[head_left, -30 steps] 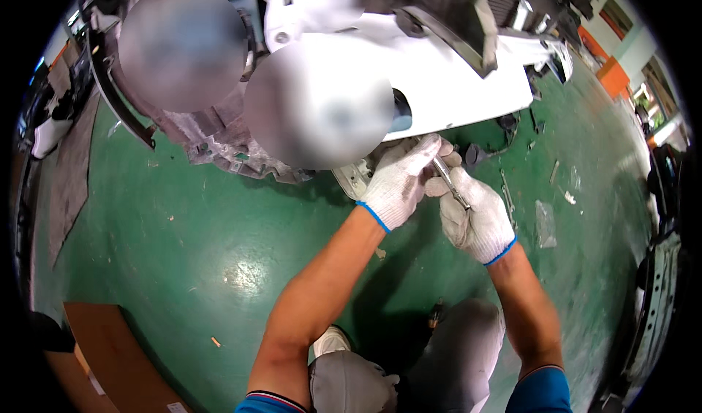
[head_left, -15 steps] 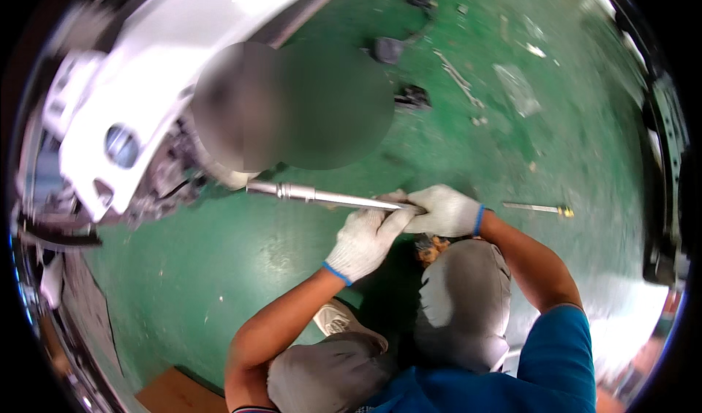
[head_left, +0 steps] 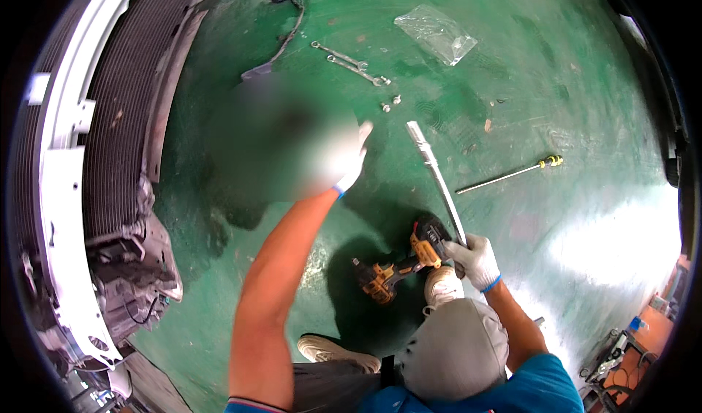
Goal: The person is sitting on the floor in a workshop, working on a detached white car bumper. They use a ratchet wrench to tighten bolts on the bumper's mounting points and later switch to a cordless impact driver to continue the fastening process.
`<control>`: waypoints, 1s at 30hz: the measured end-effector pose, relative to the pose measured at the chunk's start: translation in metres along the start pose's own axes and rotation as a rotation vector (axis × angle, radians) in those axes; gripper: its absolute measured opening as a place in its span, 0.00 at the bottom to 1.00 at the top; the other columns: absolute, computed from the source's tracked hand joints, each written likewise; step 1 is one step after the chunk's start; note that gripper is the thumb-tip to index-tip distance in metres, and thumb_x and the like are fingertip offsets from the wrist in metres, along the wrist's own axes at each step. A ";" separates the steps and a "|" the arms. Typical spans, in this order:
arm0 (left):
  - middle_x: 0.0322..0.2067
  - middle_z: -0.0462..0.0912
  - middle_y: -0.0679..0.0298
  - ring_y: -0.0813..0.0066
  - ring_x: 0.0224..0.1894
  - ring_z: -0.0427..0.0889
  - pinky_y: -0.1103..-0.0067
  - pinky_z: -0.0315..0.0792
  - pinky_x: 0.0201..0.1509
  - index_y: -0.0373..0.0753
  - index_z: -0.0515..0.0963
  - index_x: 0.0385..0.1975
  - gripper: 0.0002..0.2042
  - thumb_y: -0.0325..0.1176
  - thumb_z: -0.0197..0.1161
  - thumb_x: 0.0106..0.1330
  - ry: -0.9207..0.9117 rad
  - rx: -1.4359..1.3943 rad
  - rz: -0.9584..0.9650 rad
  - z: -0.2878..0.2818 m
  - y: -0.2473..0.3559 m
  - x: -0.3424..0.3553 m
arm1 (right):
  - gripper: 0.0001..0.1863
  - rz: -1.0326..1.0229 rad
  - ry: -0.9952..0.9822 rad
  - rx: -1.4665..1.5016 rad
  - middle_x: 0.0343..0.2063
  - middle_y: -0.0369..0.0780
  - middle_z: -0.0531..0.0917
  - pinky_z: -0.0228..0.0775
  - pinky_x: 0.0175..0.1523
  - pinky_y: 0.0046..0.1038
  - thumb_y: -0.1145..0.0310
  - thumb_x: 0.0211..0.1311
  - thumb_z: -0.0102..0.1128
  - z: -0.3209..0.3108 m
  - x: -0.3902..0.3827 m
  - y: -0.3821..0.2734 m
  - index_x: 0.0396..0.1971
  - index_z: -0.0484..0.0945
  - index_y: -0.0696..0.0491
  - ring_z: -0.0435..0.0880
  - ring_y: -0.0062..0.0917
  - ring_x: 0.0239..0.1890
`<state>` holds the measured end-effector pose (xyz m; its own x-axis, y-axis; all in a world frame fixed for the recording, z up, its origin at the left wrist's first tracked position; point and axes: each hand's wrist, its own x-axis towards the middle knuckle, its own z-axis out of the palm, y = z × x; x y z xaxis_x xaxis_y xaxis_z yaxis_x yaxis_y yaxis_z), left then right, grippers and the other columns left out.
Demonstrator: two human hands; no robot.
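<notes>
Beside right hand (head_left: pixel 479 261), pale-marked drill battery (head_left: pixel 432 228)

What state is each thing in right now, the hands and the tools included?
Right hand: gloved, closed around the metal bar's near end
Metal bar: held, long end pointing away from the person
Left hand: gloved, partly blurred; grip unclear
Cordless power tool: resting on the green floor, not held
Screwdriver: lying flat
Two wrenches: lying side by side
Clear plastic bag: lying crumpled
</notes>
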<state>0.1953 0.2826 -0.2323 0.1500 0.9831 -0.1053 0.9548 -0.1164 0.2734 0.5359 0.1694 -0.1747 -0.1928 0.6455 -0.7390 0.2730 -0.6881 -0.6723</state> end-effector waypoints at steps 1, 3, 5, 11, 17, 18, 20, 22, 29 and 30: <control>0.69 0.67 0.52 0.51 0.64 0.77 0.62 0.78 0.63 0.55 0.65 0.71 0.28 0.37 0.61 0.70 0.082 0.076 -0.040 0.017 0.006 0.030 | 0.16 0.013 0.036 0.021 0.14 0.34 0.76 0.64 0.19 0.24 0.62 0.65 0.68 -0.007 -0.004 0.003 0.29 0.81 0.62 0.72 0.16 0.14; 0.74 0.59 0.52 0.46 0.71 0.68 0.60 0.76 0.66 0.57 0.64 0.72 0.32 0.36 0.64 0.68 0.046 0.090 -0.068 0.032 0.026 0.085 | 0.16 0.050 0.107 0.082 0.14 0.35 0.76 0.65 0.19 0.24 0.63 0.66 0.68 -0.022 -0.008 0.012 0.29 0.81 0.62 0.73 0.16 0.14; 0.75 0.56 0.52 0.42 0.73 0.64 0.59 0.76 0.66 0.57 0.63 0.73 0.34 0.37 0.66 0.65 0.083 0.048 -0.106 0.044 0.041 0.124 | 0.15 0.103 0.182 0.108 0.13 0.35 0.76 0.65 0.19 0.23 0.64 0.66 0.67 -0.037 -0.020 0.009 0.29 0.81 0.63 0.73 0.17 0.13; 0.58 0.74 0.58 0.55 0.52 0.80 0.64 0.84 0.44 0.47 0.75 0.57 0.16 0.37 0.57 0.71 0.162 0.244 -0.076 0.084 0.029 0.161 | 0.13 0.166 0.237 0.037 0.13 0.36 0.77 0.66 0.19 0.23 0.66 0.64 0.67 -0.072 -0.029 0.011 0.28 0.82 0.62 0.75 0.17 0.13; 0.48 0.81 0.62 0.62 0.42 0.84 0.70 0.84 0.34 0.47 0.81 0.46 0.10 0.33 0.63 0.65 0.194 0.250 -0.035 0.098 0.055 0.121 | 0.14 0.184 0.187 0.153 0.14 0.35 0.77 0.64 0.19 0.22 0.65 0.63 0.67 -0.065 -0.011 -0.006 0.27 0.81 0.62 0.74 0.16 0.13; 0.47 0.82 0.62 0.62 0.42 0.84 0.71 0.84 0.36 0.48 0.82 0.46 0.11 0.32 0.64 0.64 0.140 0.190 -0.051 0.093 0.051 0.126 | 0.14 0.173 0.177 0.170 0.13 0.35 0.77 0.64 0.18 0.23 0.65 0.64 0.67 -0.063 -0.007 -0.007 0.28 0.80 0.62 0.73 0.16 0.12; 0.45 0.83 0.62 0.62 0.40 0.84 0.70 0.84 0.38 0.47 0.83 0.46 0.13 0.30 0.66 0.61 0.111 -0.054 -0.081 0.081 0.037 0.131 | 0.14 0.151 0.158 0.200 0.13 0.35 0.75 0.63 0.17 0.23 0.64 0.65 0.67 -0.059 0.003 -0.005 0.28 0.80 0.62 0.71 0.17 0.11; 0.42 0.85 0.62 0.65 0.39 0.85 0.69 0.83 0.40 0.45 0.84 0.47 0.14 0.29 0.69 0.60 0.165 -0.421 -0.120 0.071 -0.006 0.116 | 0.14 0.131 0.132 0.189 0.13 0.35 0.76 0.63 0.18 0.23 0.65 0.64 0.67 -0.061 0.005 -0.022 0.28 0.80 0.62 0.72 0.16 0.12; 0.41 0.84 0.60 0.72 0.38 0.83 0.74 0.79 0.42 0.31 0.80 0.50 0.15 0.26 0.69 0.64 -0.327 -1.552 -0.553 -0.177 -0.032 0.092 | 0.13 0.059 0.172 0.174 0.11 0.34 0.74 0.64 0.18 0.25 0.66 0.64 0.68 -0.102 0.007 -0.046 0.25 0.80 0.60 0.72 0.16 0.12; 0.42 0.84 0.58 0.72 0.38 0.83 0.76 0.79 0.42 0.31 0.80 0.49 0.14 0.25 0.68 0.64 -0.312 -1.532 -0.551 -0.211 -0.035 0.082 | 0.13 0.016 0.169 0.132 0.12 0.34 0.74 0.63 0.17 0.24 0.65 0.64 0.68 -0.109 0.018 -0.058 0.26 0.80 0.60 0.72 0.17 0.11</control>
<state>0.1202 0.3970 -0.0492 0.1240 0.7701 -0.6258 -0.1870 0.6375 0.7474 0.6189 0.2574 -0.1439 -0.0260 0.6728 -0.7394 0.1467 -0.7291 -0.6685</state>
